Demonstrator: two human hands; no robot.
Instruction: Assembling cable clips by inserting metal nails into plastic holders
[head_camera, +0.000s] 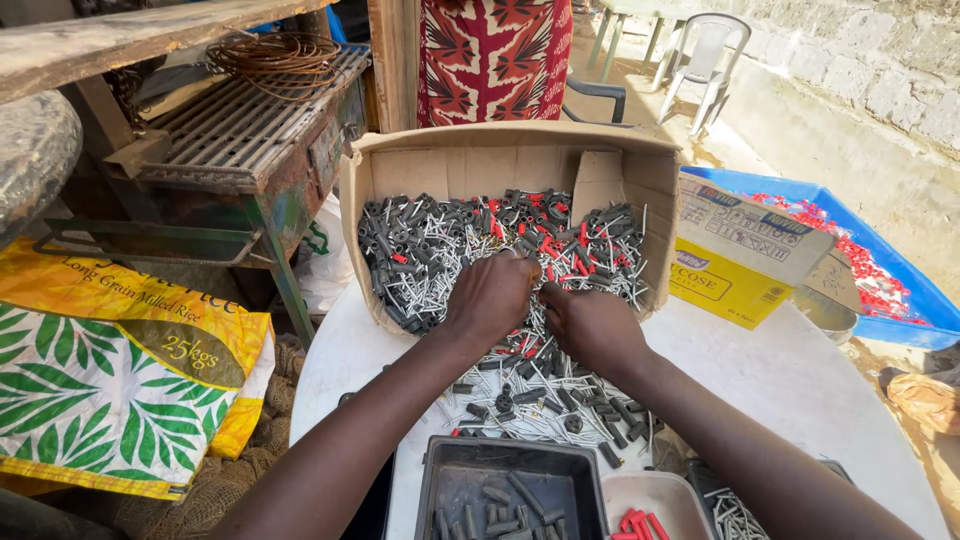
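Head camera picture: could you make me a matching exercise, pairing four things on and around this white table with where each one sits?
1. brown cardboard box
2. dark plastic tray
3. blue shallow tub
4. coil of rusty wire

a. far right, holding red pieces
b. on the metal grate, upper left
c. tipped on its side, spilling grey and red pieces
d. near edge, holding grey sleeves

Pairs: 1-c, 2-d, 3-a, 4-b

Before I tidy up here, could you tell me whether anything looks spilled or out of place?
Yes: the cardboard box lies tipped on its side, and its mixed grey, red and white parts have spread onto the white table, where both hands are buried in them.
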